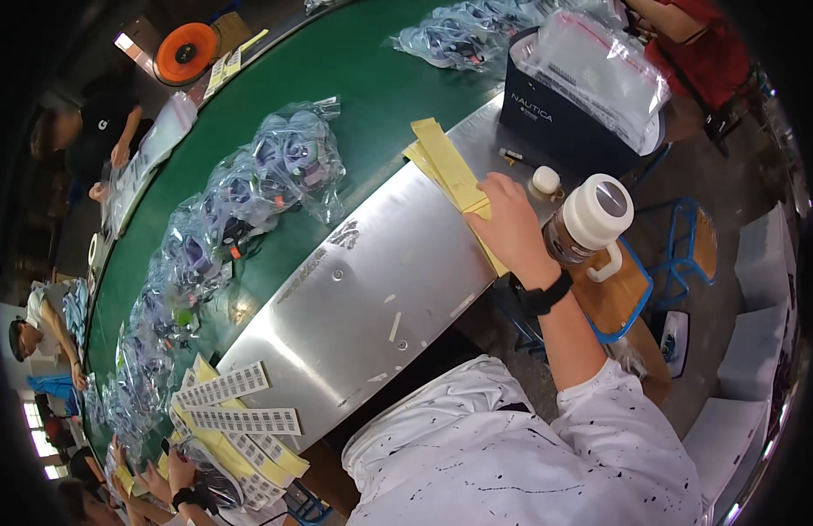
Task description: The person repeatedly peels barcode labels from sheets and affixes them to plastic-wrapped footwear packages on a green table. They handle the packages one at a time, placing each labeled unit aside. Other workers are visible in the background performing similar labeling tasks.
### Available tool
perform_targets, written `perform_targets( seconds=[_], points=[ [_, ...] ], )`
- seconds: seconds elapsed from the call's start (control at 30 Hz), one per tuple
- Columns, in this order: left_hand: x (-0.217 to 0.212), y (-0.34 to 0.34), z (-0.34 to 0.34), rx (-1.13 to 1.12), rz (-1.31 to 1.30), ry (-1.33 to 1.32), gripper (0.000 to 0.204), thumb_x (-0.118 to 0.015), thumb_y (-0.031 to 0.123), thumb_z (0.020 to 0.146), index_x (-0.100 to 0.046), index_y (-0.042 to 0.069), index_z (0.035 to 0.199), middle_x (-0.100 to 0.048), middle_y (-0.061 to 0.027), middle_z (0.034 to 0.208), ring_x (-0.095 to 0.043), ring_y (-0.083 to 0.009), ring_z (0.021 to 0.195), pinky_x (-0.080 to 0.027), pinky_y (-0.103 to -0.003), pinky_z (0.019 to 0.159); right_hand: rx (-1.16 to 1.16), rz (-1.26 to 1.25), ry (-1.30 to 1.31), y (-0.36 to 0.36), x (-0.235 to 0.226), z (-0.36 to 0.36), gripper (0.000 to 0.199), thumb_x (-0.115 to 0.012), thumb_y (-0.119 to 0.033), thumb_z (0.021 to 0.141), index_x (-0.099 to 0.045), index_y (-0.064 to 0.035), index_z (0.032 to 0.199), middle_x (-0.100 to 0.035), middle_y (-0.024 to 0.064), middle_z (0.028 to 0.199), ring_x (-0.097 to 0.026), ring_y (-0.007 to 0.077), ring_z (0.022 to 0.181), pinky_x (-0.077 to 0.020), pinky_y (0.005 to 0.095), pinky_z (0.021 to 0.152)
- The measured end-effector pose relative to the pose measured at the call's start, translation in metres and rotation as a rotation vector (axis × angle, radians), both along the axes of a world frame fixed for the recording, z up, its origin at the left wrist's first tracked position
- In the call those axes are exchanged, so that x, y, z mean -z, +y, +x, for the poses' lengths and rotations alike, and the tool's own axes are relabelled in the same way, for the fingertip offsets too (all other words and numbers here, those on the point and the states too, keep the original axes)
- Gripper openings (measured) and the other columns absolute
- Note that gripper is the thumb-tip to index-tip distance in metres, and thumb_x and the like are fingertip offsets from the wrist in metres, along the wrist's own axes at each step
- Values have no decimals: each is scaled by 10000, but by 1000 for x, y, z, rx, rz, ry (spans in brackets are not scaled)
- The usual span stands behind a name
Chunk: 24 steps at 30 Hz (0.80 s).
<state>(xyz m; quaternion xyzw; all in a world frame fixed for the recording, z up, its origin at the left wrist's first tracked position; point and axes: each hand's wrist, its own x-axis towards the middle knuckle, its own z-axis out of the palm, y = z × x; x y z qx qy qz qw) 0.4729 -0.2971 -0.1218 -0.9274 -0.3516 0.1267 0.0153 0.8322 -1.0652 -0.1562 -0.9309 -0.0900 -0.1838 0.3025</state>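
Observation:
My right hand (514, 230), with a black band on the wrist, is closed on a stack of long yellow paper strips (450, 168) at the right end of the metal tabletop (371, 289). The strips fan slightly toward the far edge; my fingers hide part of them. Just right of my hand stands a brown and white insulated mug (590, 221) with a white lid and handle. A small white round container (545, 180) and a black marker (518, 159) lie beyond it. My left hand is out of view.
A green conveyor belt (371, 79) carries bagged bluish items (292, 158). Barcode label strips (240, 421) lie at the metal top's left end, near a co-worker's hands (180, 471). A dark blue box (546, 114) holds clear bags. Stools (621, 294) stand right. Other people work around the belt.

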Motion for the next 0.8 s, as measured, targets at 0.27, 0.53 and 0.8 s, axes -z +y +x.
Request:
perform_targets(
  seconds=[0.27, 0.53, 0.8],
  points=[
    [-3, -31, 1, 208, 118, -140, 130, -569, 17, 770, -500, 10, 880, -422, -84, 686, -429, -244, 625, -375, -369, 588, 24, -76, 15, -1, 19, 16, 442, -713, -141, 731, -556, -25, 1128, -587, 166, 1069, -534, 343, 989, -449, 441, 837],
    [-98, -81, 95, 742, 188, -452, 344, -572, 34, 822, -534, -4, 1162, -593, -141, 1044, -571, -296, 932, -446, -400, 779, 6, -112, -41, -19, 23, 15, 348, -659, -91, 745, -597, 43, 1061, -628, 235, 991, -575, 417, 922, -458, 482, 822],
    [-128, -395, 240, 1457, 65, -254, 120, -617, 83, 679, -507, 85, 727, -478, -53, 781, -574, -217, 806, -449, -489, 947, -181, 1218, 668, -37, 6, 15, 201, -620, -12, 889, -594, 1, 1088, -639, 59, 980, -624, 125, 874, -525, 253, 787]
  ],
)
